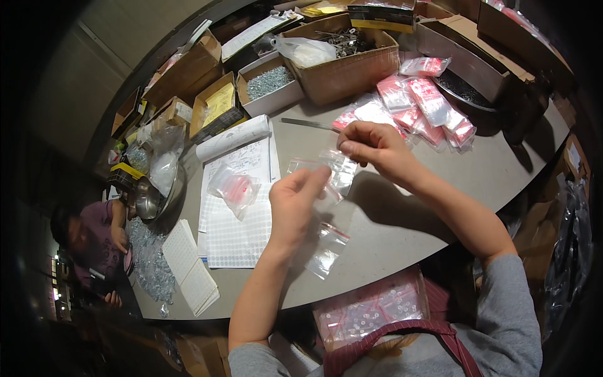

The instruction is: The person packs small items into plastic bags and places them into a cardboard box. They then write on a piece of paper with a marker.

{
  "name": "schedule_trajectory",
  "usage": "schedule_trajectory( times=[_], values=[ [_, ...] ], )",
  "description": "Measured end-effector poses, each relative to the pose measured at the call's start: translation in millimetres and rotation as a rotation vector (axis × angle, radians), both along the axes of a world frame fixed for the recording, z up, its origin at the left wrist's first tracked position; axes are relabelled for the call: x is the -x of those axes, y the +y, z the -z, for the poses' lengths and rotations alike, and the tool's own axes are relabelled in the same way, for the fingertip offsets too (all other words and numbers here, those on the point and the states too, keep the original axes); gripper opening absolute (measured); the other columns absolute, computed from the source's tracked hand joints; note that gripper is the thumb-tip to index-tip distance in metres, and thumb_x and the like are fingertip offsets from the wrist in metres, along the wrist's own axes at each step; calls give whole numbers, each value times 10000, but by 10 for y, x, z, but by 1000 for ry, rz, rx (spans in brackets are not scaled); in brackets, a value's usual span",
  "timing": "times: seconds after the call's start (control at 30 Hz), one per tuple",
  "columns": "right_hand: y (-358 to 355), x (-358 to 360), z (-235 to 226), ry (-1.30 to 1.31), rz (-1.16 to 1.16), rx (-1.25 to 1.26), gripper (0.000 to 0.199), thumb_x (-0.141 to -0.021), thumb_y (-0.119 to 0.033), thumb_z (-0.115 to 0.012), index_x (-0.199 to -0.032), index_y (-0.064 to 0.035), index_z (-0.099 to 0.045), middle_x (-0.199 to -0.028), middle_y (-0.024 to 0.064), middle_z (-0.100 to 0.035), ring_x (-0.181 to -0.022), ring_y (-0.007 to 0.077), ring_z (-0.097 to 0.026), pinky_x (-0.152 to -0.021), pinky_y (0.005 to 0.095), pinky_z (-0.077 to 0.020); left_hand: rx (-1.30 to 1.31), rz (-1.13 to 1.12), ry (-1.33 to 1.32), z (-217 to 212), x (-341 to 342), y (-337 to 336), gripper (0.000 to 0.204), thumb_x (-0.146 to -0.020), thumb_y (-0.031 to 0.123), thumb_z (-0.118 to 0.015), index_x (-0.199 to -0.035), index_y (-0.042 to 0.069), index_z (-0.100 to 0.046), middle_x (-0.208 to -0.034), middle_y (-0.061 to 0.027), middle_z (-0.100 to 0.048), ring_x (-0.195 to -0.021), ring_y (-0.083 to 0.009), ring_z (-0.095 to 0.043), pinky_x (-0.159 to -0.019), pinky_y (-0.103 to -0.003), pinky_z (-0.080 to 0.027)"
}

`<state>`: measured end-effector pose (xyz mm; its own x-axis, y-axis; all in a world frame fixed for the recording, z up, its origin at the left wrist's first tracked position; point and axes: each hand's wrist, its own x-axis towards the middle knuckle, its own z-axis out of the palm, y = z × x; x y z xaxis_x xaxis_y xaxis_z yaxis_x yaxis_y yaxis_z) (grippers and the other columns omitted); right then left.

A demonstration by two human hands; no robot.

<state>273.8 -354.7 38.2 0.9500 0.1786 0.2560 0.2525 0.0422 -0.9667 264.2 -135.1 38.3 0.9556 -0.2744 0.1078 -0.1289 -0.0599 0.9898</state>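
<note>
Small clear zip bag (336,169), held up over the grey table (402,232), pinched between both hands. Long axis roughly left to right and slightly tilted, one end at the left hand (295,204), the other under the right hand (374,147). Left fingers closed on the bag's lower left edge; right fingertips closed narrowly on its upper right corner, near the seal. Right hand farther up the table, left hand nearer the body; both touching the bag, neither clearly nearer. Contents of the bag too small to tell.

Just below, flat on the table: 1 more empty clear bag with a red strip (326,248). Left of the hands: a loose bunch of clear bags (233,188) lying on sheets of white dot stickers (235,229), and a second pad of such sheets (188,267) near the table edge. Beyond the right hand: a fanned heap of red-topped bags (427,103) and a thin metal ruler (308,124). Farther back: open cardboard boxes, 1 with silver screws (270,81), 1 larger with mixed hardware (348,60).

At the near edge, against the apron: a tray of filled bags (370,308). At far left: another person's hand (118,239) by a pile of loose screws (151,264) and a metal bowl (147,198). Nothing between the hands and the held bag; the table below cluttered only by the spare bag.
</note>
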Motion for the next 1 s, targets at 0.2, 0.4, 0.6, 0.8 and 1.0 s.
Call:
schedule_trajectory(
  times=[0.2,0.4,0.6,0.8,1.0],
  values=[
    [-501,-298,15,35,47,454,215,-861,-168,-673,-1018,-24,-698,-928,60,-652,-799,169,-607,-734,311,-498,-304,-244,-199,161,-346,346,314,-972,257,-682,-789,3,-671,-649,-26,-575,-623,-95,-469,-585,-286,-384],
    [-121,-256,330,-543,274,735,277,-817,-161,-660,-1051,-16,-686,-1034,183,-613,-1027,368,-581,-917,462,-480,-723,-269,-809,158,-383,339,354,-841,5,-634,-1190,30,-688,-1281,-191,-627,-1206,-365,-563,-1031,-434,-446],
    [82,-280,526,-584,326,999,245,-849,-212,-733,-1009,-39,-664,-1039,137,-610,-1017,336,-561,-907,440,-468,-888,80,-721,233,-294,224,355,-906,71,-619,-1257,75,-676,-1392,-148,-582,-1271,-364,-529,-1094,-449,-412],
    [-74,-254,399,-380,190,1043,272,-798,-118,-714,-1053,-29,-687,-1070,135,-632,-1050,343,-572,-937,434,-478,-873,-55,-582,212,-348,245,320,-893,176,-685,-1195,71,-689,-1285,-160,-616,-1216,-360,-530,-1050,-437,-433],
    [28,-375,459,-338,242,749,272,-856,-199,-712,-1056,-15,-695,-1020,161,-671,-1049,344,-612,-953,433,-477,-627,-183,-380,403,-574,255,192,-815,158,-760,-938,26,-695,-1041,-122,-671,-982,-292,-601,-871,-392,-507]
  ],
)
